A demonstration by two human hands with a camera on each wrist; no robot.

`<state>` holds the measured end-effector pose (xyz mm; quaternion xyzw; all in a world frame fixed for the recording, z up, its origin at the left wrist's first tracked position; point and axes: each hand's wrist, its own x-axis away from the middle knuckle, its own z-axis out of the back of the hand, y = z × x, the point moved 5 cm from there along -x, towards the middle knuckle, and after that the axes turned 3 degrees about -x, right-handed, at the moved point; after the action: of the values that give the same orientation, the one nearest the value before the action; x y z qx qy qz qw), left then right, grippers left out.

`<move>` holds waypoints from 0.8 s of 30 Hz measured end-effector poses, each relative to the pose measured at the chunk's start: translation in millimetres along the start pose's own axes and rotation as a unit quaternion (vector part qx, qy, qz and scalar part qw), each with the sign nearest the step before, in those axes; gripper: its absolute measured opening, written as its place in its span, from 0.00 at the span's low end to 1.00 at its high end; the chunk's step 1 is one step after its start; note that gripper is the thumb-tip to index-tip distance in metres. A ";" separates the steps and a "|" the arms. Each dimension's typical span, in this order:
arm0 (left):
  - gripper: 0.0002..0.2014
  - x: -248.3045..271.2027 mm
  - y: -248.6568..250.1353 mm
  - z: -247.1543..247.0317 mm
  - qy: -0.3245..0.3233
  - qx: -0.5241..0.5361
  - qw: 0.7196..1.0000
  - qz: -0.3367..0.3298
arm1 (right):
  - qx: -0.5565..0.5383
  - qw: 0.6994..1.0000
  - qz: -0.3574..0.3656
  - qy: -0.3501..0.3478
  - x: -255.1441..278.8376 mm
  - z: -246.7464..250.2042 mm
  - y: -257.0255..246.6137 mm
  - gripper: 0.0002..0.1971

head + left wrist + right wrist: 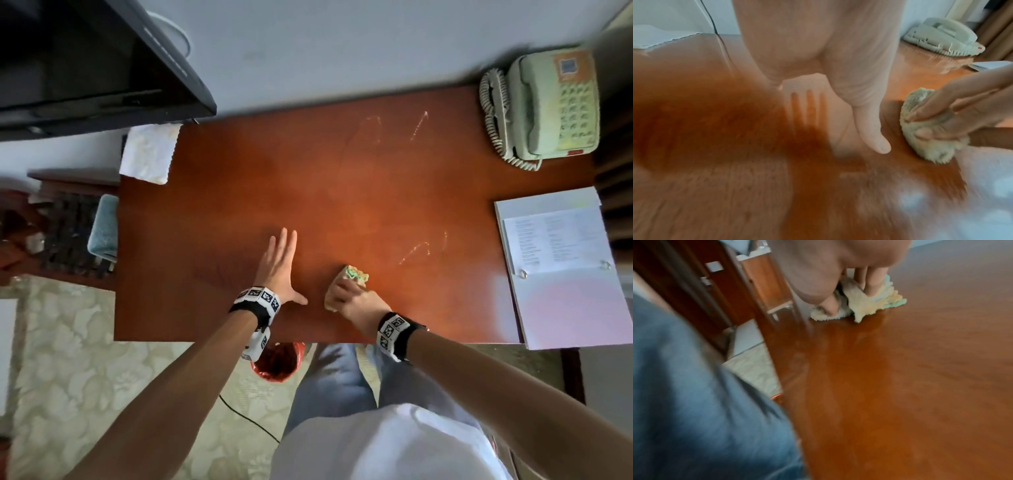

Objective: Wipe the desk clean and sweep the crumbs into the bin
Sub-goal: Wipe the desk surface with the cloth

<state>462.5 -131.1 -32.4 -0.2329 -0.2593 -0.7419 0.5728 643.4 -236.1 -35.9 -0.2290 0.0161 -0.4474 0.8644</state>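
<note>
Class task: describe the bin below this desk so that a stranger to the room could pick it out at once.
Start at the red-brown desk and find its near edge. The bin stands on the pale patterned floor just beyond that edge, below the left hand. Its red liner sets it apart.

The right hand (840,270) presses a crumpled cloth (863,305) down on the reddish-brown bench (900,386), its fingers (872,283) curled over the top and the thumb dug into the cloth's near side. The cloth is pale yellow with green at its far edge. Nearer the camera than the cloth, blurred blue denim (694,402) fills the lower left, and a strip of pale patterned floor (754,369) shows beside the bench's edge.
</note>
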 end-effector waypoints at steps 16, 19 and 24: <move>0.85 -82.6 -17.0 36.2 -0.030 0.029 0.999 0.019 | -0.024 0.939 -0.311 0.145 -239.5 182.7 266.3 0.17; 0.85 -86.8 -18.2 35.7 -0.035 0.035 0.999 0.021 | -0.017 0.932 -0.325 0.159 -261.6 185.6 265.3 0.16; 0.85 -85.3 -19.8 37.1 -0.042 0.036 0.998 0.015 | -0.025 0.961 -0.227 0.154 -268.3 155.0 207.8 0.13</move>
<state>465.1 -40.6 -61.4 -0.2473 -0.3059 -0.7130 0.5804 677.9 135.3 -30.0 -0.1770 0.1079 -0.6608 0.7214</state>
